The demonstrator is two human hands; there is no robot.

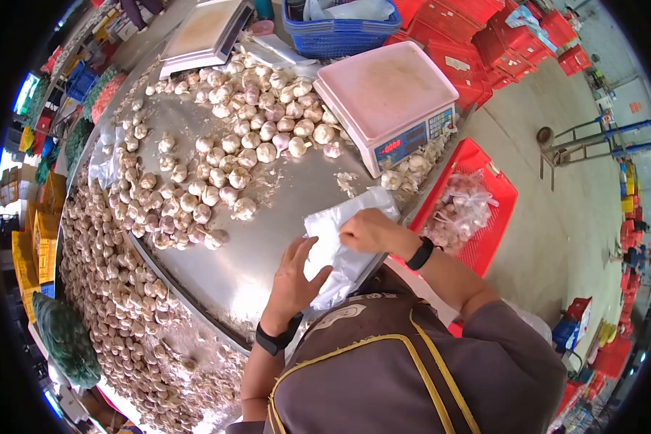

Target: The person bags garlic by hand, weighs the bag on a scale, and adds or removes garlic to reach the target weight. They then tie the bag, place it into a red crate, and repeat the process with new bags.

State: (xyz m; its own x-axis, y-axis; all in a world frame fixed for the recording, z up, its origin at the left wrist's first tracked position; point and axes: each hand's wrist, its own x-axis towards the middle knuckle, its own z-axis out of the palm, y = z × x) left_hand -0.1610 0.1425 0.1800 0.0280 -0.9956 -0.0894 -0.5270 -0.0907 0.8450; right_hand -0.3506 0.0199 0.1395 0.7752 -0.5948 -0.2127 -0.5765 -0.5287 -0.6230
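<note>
A stack of clear plastic bags (327, 230) lies at the near edge of the metal table, in front of my body. My right hand (374, 231) is closed over the upper right part of the bags, its fingertips curled down onto the plastic. My left hand (294, 276) is beside the bags on the left, thumb and fingers apart, holding nothing. Loose garlic bulbs (228, 155) are heaped on the metal table (246, 249) beyond my left hand. A pink-topped digital scale (387, 94) stands beyond my right hand, with red digits lit on its display.
A red crate (500, 189) with bagged garlic is at the right, below the table edge. A second scale (204, 32) and a blue basket (340, 32) stand at the back. A large garlic pile (116, 289) fills the left. Red crates (448, 43) are stacked behind.
</note>
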